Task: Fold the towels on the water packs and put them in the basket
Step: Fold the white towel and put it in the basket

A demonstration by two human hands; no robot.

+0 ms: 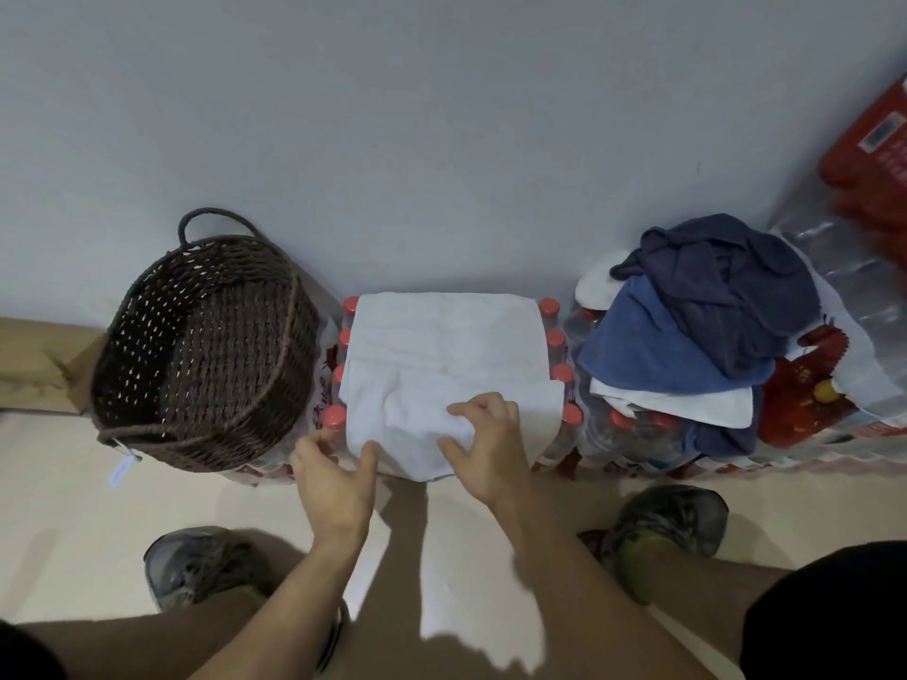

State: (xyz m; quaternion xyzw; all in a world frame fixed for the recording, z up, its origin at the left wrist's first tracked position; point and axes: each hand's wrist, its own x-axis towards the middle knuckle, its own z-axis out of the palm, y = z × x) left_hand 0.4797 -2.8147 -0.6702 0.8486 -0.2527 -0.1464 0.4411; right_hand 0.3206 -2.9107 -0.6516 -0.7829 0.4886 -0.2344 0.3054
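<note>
A white towel (441,350) lies spread over a pack of red-capped water bottles (554,341) in the middle. My left hand (333,478) pinches the towel's near left corner. My right hand (483,441) grips a fold of the towel at its near edge. A dark brown woven basket (147,306) stands to the left with nothing inside. On the water pack at the right lies a heap of towels: a dark navy one (726,287), a blue one (648,350) and a white one (687,404).
A grey wall runs behind everything. More water packs in clear and red wrap (864,287) are stacked at the far right. A cardboard piece (34,365) lies left of the basket. My two shoes (196,566) stand on the pale floor.
</note>
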